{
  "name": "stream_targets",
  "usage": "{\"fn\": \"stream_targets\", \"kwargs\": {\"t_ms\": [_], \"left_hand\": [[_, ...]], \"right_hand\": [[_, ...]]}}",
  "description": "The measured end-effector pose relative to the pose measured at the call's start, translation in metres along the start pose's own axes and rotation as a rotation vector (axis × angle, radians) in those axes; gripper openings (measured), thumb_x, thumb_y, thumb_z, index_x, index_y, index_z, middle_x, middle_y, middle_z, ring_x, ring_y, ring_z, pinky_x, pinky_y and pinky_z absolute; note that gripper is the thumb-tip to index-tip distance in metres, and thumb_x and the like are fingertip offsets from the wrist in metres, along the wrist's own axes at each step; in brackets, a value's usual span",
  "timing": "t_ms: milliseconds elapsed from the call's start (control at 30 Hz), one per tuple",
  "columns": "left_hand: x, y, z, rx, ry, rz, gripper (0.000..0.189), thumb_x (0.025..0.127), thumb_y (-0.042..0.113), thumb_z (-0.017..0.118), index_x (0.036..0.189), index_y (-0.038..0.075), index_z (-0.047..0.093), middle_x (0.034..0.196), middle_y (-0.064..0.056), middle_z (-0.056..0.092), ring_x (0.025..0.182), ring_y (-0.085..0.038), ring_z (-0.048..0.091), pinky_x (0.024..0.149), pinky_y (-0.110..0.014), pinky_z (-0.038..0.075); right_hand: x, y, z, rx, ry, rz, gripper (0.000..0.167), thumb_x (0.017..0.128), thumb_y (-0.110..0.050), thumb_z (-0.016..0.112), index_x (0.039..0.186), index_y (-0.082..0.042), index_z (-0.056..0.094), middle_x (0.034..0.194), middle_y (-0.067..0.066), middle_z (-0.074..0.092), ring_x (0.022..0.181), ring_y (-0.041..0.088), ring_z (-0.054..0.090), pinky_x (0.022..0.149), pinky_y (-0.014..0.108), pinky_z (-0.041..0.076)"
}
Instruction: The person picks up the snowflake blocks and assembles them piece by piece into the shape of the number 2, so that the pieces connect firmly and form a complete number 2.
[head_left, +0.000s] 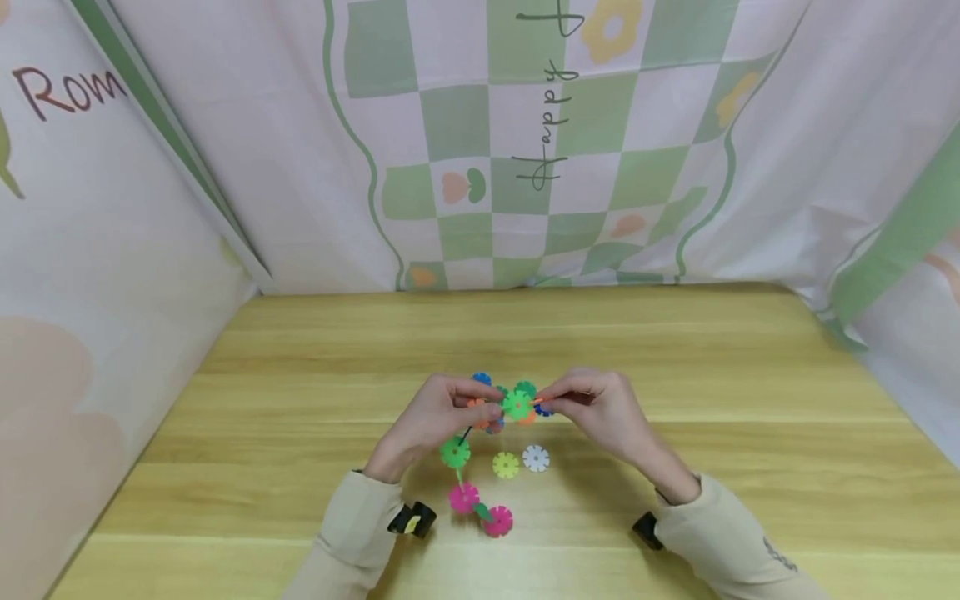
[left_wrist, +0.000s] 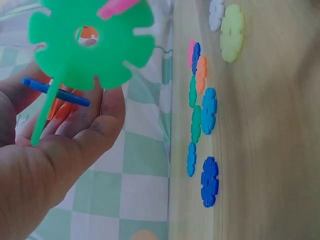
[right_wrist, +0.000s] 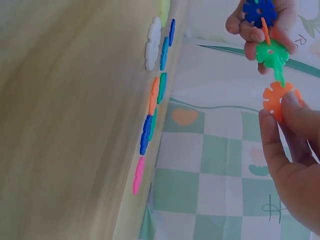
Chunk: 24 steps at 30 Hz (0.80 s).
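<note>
A chain of interlocking plastic snowflake discs is held up between both hands over the table. My left hand point(head_left: 423, 421) grips it near a light green disc point(head_left: 510, 410); a blue disc point(right_wrist: 257, 17) and an orange one point(right_wrist: 265, 31) sit in the chain by those fingers. My right hand point(head_left: 611, 412) pinches an orange disc point(right_wrist: 272, 95) by its edge, and this disc meets the green piece. From the left hand the chain hangs down through a green disc point(left_wrist: 55, 42) to pink discs point(head_left: 498, 530) at the lower end. Fingers partly hide the joints.
Loose discs lie on the wooden table point(head_left: 300, 358): a yellow one point(head_left: 505, 472), a white one point(head_left: 536, 467), and several blue, green, orange and pink ones behind the hands. A checked curtain point(head_left: 457, 117) hangs at the table's far edge, with more cloth at both sides.
</note>
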<state>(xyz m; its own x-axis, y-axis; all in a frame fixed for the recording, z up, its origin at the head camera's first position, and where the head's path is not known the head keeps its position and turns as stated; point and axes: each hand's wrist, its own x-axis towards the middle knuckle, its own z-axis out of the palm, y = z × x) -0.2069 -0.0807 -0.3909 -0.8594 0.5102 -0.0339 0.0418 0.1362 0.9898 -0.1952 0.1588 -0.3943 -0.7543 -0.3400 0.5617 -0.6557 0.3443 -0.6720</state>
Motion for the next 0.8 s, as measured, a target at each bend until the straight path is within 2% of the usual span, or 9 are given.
{"fn": "stream_targets", "kwargs": {"t_ms": [167,233,333,433,500,600,667,800], "left_hand": [[0.000,0.001,0.000,0.000,-0.009,0.000,0.025,0.091,0.008,0.066,0.113,-0.003,0.067,0.086,-0.019,0.071,0.086,-0.036,0.069,0.081,-0.035,0.054],[-0.001,0.001,-0.001,0.017,-0.017,-0.003,0.026,0.091,0.008,0.066,0.115,-0.002,0.066,0.086,-0.020,0.071,0.086,-0.037,0.068,0.068,-0.027,0.052],[-0.002,0.002,-0.002,0.052,-0.039,-0.008,0.029,0.091,0.010,0.066,0.119,0.001,0.064,0.086,-0.021,0.071,0.085,-0.039,0.068,0.050,-0.019,0.038],[-0.003,0.005,-0.003,0.070,-0.063,-0.005,0.033,0.091,0.012,0.066,0.122,0.000,0.062,0.087,-0.021,0.071,0.084,-0.040,0.068,0.047,-0.019,0.035],[-0.005,0.007,-0.004,0.079,-0.068,-0.005,0.034,0.092,0.013,0.066,0.123,0.000,0.062,0.086,-0.020,0.071,0.085,-0.039,0.068,0.049,-0.019,0.038],[-0.006,0.009,-0.005,0.086,-0.060,-0.011,0.034,0.092,0.014,0.066,0.122,-0.001,0.062,0.088,-0.020,0.071,0.085,-0.039,0.068,0.051,-0.020,0.041],[-0.006,0.010,-0.006,0.090,-0.050,-0.018,0.034,0.092,0.015,0.067,0.122,0.000,0.063,0.088,-0.018,0.072,0.086,-0.038,0.068,0.050,-0.020,0.040],[-0.007,0.011,-0.008,0.078,-0.048,-0.028,0.035,0.092,0.016,0.066,0.123,0.000,0.062,0.087,-0.014,0.073,0.086,-0.038,0.068,0.053,-0.021,0.044]], "right_hand": [[0.000,-0.001,0.005,-0.019,0.033,-0.072,0.020,0.069,0.017,0.075,0.078,-0.001,0.074,0.075,0.006,0.069,0.067,0.009,0.064,0.058,0.017,0.052],[0.000,-0.001,0.006,0.004,0.029,-0.068,0.021,0.070,0.018,0.074,0.079,-0.001,0.074,0.076,0.006,0.069,0.069,0.012,0.065,0.061,0.018,0.054],[0.000,-0.002,0.007,0.030,0.018,-0.062,0.021,0.071,0.018,0.073,0.082,0.000,0.073,0.078,0.007,0.069,0.073,0.018,0.067,0.065,0.020,0.055],[-0.001,-0.003,0.007,0.026,0.013,-0.050,0.021,0.072,0.018,0.073,0.084,0.000,0.073,0.081,0.008,0.069,0.074,0.021,0.068,0.067,0.023,0.056],[0.000,-0.004,0.007,0.014,0.012,-0.034,0.021,0.073,0.017,0.073,0.086,0.000,0.072,0.083,0.009,0.070,0.075,0.021,0.068,0.068,0.026,0.057],[0.001,-0.007,0.006,-0.002,0.005,0.026,0.023,0.074,0.014,0.074,0.093,0.001,0.071,0.089,0.010,0.071,0.078,0.020,0.068,0.069,0.029,0.057],[0.001,-0.008,0.004,0.005,-0.004,0.098,0.024,0.075,0.011,0.075,0.096,0.001,0.069,0.091,0.012,0.070,0.080,0.020,0.068,0.070,0.029,0.057],[0.002,-0.008,0.000,0.016,-0.036,0.253,0.024,0.075,0.007,0.077,0.096,0.001,0.065,0.092,0.016,0.068,0.082,0.022,0.067,0.071,0.029,0.057]]}}
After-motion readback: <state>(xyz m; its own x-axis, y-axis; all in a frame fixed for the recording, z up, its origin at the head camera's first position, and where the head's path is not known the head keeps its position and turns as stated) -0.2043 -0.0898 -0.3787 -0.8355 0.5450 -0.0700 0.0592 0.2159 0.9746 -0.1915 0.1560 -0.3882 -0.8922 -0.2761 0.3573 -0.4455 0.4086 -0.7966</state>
